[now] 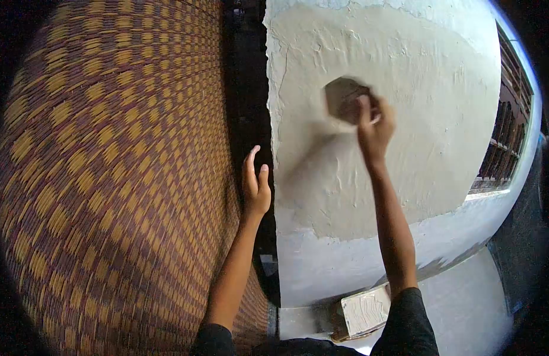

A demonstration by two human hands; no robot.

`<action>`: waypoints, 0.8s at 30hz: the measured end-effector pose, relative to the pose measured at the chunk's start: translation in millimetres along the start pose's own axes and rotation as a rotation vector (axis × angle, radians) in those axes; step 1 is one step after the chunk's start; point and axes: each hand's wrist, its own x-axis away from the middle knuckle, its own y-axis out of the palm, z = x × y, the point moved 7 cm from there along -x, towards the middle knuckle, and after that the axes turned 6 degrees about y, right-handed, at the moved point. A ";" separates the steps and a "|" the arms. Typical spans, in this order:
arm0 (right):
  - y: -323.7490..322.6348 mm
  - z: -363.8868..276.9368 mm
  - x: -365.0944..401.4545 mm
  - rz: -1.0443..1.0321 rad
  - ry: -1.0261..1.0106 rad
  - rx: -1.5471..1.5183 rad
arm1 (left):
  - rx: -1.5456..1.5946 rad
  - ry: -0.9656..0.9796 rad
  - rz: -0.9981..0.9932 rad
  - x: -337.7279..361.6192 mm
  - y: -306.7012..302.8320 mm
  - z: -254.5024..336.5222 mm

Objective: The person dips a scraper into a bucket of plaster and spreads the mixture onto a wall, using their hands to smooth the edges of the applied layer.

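Two hands up: right hand [375,124] clasps float [342,98] on plastered wall [428,89]; left hand [255,184] spread, empty, apart.

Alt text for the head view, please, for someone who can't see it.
A right hand presses a blurred flat tool against a plastered wall. The left hand is open by the wall's edge, beside a woven mat.

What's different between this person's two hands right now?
The right hand is raised high; the left hand sits lower. The right hand grips a flat tool against the plastered wall; the left hand is open and empty at the wall's edge. The right hand looks blurred, the left hand sharp. Both are bare.
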 end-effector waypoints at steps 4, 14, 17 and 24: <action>48.0 -32.1 91.8 -0.439 -0.415 0.036 | 0.033 -0.010 0.007 -1.1 6.0 6.9; -10.7 12.5 0.3 0.056 0.091 -0.089 | -0.016 0.004 0.002 0.1 2.7 19.1; 28.4 -17.2 62.1 -0.331 -0.219 -0.053 | -0.024 -0.017 -0.008 6.4 13.5 17.2; -1.8 10.2 40.3 -0.021 -0.086 0.072 | -0.018 0.027 0.033 8.9 8.3 13.3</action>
